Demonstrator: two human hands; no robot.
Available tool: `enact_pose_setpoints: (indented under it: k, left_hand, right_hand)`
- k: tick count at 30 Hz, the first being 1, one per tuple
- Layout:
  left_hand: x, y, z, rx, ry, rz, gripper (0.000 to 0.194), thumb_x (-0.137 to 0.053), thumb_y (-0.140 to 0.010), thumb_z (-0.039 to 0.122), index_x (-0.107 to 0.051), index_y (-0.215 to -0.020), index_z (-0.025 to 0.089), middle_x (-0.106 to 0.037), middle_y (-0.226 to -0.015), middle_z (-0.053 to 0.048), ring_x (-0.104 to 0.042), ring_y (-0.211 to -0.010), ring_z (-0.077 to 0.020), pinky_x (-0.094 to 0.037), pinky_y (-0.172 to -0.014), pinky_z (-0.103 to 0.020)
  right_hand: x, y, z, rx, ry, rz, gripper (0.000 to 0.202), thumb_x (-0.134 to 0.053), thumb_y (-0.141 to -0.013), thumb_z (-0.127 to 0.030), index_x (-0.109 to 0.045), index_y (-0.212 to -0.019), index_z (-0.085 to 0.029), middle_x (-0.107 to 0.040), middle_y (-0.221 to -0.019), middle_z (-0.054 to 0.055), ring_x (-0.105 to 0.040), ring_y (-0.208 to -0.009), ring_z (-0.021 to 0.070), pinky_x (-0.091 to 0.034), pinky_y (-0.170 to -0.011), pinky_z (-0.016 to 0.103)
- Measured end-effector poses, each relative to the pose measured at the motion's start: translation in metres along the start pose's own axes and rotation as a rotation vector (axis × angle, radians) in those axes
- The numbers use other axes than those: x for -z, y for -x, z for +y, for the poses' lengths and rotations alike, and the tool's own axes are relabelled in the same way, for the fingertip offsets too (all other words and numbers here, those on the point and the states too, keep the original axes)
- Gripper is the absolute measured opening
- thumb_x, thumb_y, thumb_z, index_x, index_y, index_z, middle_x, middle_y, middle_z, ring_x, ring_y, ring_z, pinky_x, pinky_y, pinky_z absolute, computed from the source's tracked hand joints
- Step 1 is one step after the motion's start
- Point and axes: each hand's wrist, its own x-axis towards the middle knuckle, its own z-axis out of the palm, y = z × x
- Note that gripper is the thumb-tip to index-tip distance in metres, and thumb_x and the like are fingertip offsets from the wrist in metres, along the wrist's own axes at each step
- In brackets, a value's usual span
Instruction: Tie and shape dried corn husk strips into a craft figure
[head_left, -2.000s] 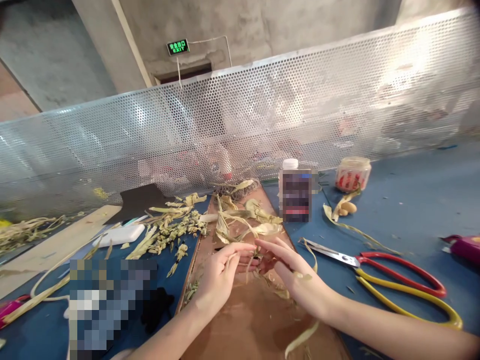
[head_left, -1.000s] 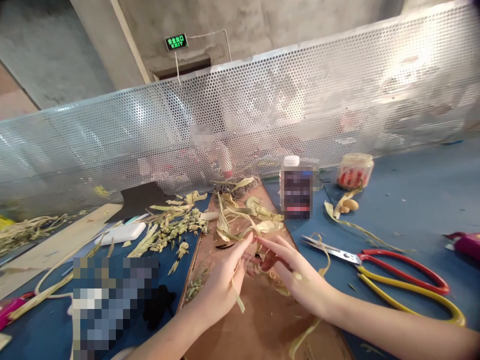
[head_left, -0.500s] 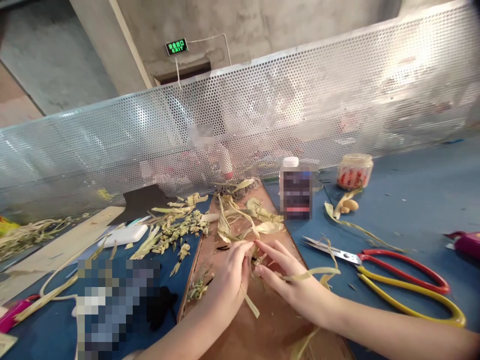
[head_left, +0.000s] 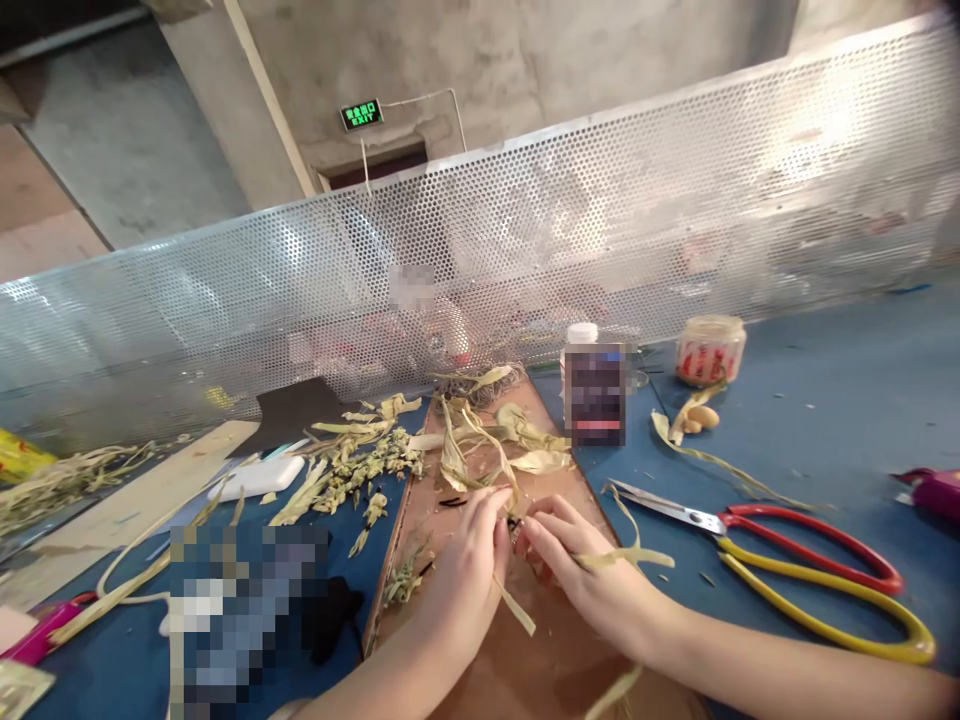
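Over a brown board (head_left: pixel 540 650), my left hand (head_left: pixel 474 555) and my right hand (head_left: pixel 581 570) meet fingertip to fingertip, both closed in a pinch. A pale dried leaf strip (head_left: pixel 516 607) hangs out below my left hand. From behind my right hand another dried leaf strip (head_left: pixel 637 557) sticks out to the right. Between the fingertips is a small dark bit, mostly hidden by the fingers. Just beyond the hands, crumpled dried leaves (head_left: pixel 480 440) lie on the board.
Scissors (head_left: pixel 697 515) with red and yellow handles lie right, points toward the board. Behind stand a white-capped bottle (head_left: pixel 583 335) and a glass jar (head_left: pixel 711 350). Small knotted dried-leaf pieces (head_left: pixel 375 455) and a white flat case (head_left: pixel 259 475) lie left. A perforated metal screen (head_left: pixel 495 240) closes the back.
My right fingers have curled in, drawing closer to my left fingertips. The strip end by my right hand has shifted slightly left and down. The view has tilted up slightly.
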Motion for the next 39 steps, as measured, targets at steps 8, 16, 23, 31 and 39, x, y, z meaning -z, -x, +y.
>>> enact_pose_setpoints:
  k: [8, 16, 23, 31, 39]
  left_hand:
    - [-0.004, 0.002, -0.006, -0.055, -0.016, 0.000, 0.035, -0.033, -0.088, 0.005, -0.042, -0.119, 0.017, -0.055, -0.116, -0.012, -0.054, -0.109, -0.0208, -0.047, -0.089, -0.034]
    - [-0.007, 0.001, -0.007, 0.011, 0.036, 0.023, 0.032, -0.034, -0.085, 0.004, -0.049, -0.110, 0.017, -0.057, -0.108, -0.012, -0.059, -0.098, -0.0219, -0.049, -0.081, -0.033]
    - [0.010, -0.001, -0.010, 0.281, 0.629, -0.153, 0.054, -0.043, -0.075, 0.000, -0.047, -0.124, 0.022, -0.051, -0.129, -0.011, -0.061, -0.099, -0.0215, -0.049, -0.081, -0.031]
    - [0.019, -0.006, -0.012, 0.528, 0.920, -0.186, 0.055, -0.055, -0.082, 0.019, -0.035, -0.133, 0.026, -0.059, -0.118, -0.009, -0.059, -0.096, -0.0190, -0.046, -0.085, -0.033]
    - [0.011, -0.009, -0.022, 0.582, 0.920, -0.187, 0.029, -0.067, -0.076, 0.032, -0.057, -0.100, 0.016, -0.064, -0.093, -0.007, -0.062, -0.085, -0.0202, -0.051, -0.077, -0.034]
  right_hand:
    - [0.001, 0.002, -0.006, -0.067, 0.001, -0.205, 0.031, -0.053, -0.084, -0.043, -0.050, -0.066, -0.018, -0.048, -0.063, -0.003, -0.044, -0.059, 0.0114, -0.033, -0.054, 0.022]
    - [0.000, 0.002, -0.009, -0.145, -0.091, -0.248, 0.014, -0.052, -0.081, -0.026, -0.051, -0.071, -0.017, -0.047, -0.064, -0.004, -0.041, -0.059, 0.0100, -0.033, -0.055, 0.021]
    - [0.003, -0.003, 0.003, -0.144, -0.161, -0.185, 0.010, -0.048, -0.081, -0.022, -0.048, -0.071, -0.018, -0.045, -0.065, -0.004, -0.038, -0.060, 0.0101, -0.031, -0.053, 0.021]
    - [0.001, -0.009, 0.011, -0.203, -0.214, -0.151, 0.009, -0.045, -0.079, -0.021, -0.045, -0.070, -0.018, -0.047, -0.064, -0.003, -0.040, -0.058, 0.0102, -0.032, -0.051, 0.022]
    - [0.005, -0.009, 0.011, -0.229, -0.245, -0.172, 0.008, -0.043, -0.075, -0.018, -0.045, -0.067, -0.019, -0.049, -0.062, -0.002, -0.043, -0.057, 0.0103, -0.035, -0.053, 0.023]
